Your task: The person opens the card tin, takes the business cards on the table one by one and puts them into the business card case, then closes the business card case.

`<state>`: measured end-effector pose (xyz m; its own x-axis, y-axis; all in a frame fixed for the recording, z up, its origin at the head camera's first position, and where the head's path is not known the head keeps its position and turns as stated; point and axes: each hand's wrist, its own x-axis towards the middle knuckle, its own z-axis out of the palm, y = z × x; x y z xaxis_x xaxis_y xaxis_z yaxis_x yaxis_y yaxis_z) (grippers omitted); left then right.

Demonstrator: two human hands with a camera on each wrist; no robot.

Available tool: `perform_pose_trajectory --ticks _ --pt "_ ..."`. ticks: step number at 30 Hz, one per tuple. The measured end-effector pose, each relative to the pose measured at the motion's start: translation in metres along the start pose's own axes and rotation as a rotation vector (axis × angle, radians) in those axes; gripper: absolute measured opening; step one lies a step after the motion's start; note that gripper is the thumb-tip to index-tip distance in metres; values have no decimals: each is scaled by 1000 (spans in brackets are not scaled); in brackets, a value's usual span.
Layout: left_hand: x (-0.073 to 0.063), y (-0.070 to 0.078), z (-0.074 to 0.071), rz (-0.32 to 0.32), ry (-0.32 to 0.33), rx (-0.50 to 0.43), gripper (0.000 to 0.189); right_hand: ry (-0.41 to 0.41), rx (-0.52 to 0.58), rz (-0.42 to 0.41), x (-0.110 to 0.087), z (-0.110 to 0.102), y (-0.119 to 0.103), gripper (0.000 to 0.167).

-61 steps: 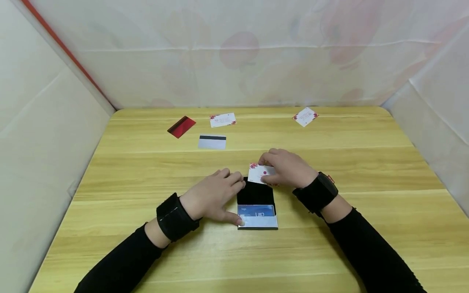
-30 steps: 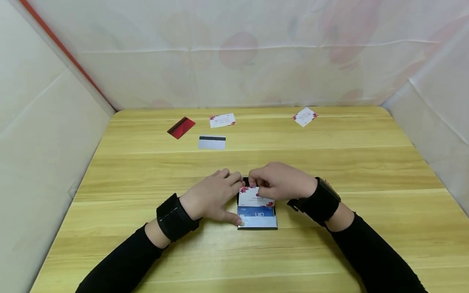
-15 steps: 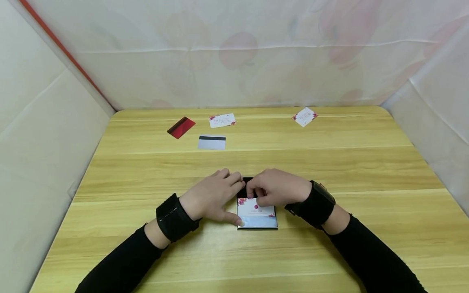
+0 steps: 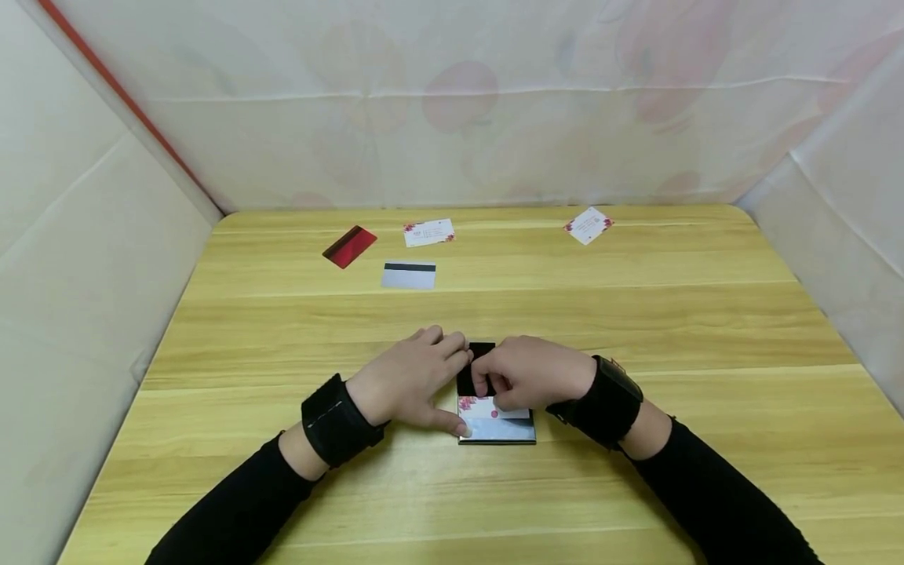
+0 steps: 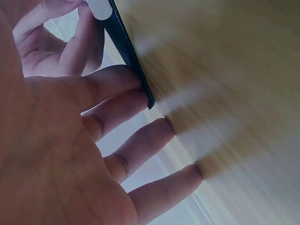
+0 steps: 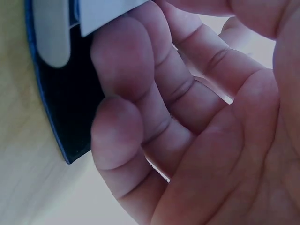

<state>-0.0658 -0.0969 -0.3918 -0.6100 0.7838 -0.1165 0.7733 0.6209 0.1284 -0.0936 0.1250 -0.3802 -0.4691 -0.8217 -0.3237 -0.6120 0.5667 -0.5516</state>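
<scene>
An open card case (image 4: 501, 431) lies on the wooden table, its black lid (image 4: 481, 355) folded back and its silver pocket towards the person. My left hand (image 4: 410, 378) steadies the case from the left: the thumb presses the pocket's left side and fairly straight fingers touch the lid's edge. My right hand (image 4: 538, 371) pinches the upper edge of a white business card (image 4: 469, 404) with pink flowers. The card's lower part is hidden in the pocket. In the right wrist view, curled fingers sit over the black lid (image 6: 70, 108), beside the white card (image 6: 108, 13).
Farther back on the table (image 4: 678, 298) lie a red card (image 4: 349, 246) with a dark stripe, a silver-white card (image 4: 409, 275) with a black stripe, and two flowered business cards (image 4: 429, 232). White cloth walls (image 4: 459, 149) stand behind and at both sides.
My right hand has brought the flowered business card down over the lid and slid it into the pocket, covering the blue VIP card. The left hand has stayed in place.
</scene>
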Motion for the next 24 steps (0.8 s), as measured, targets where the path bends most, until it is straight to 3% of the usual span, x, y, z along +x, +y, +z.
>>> perform_pose_trajectory --ticks 13,20,24 --pt "-1 1 0 13 19 -8 87 -2 -23 -5 -1 1 -5 16" --pt "0 1 0 15 21 -8 88 -18 31 -34 -1 -3 4 11" --pt "0 0 0 11 5 3 93 45 29 -23 5 -15 16 7"
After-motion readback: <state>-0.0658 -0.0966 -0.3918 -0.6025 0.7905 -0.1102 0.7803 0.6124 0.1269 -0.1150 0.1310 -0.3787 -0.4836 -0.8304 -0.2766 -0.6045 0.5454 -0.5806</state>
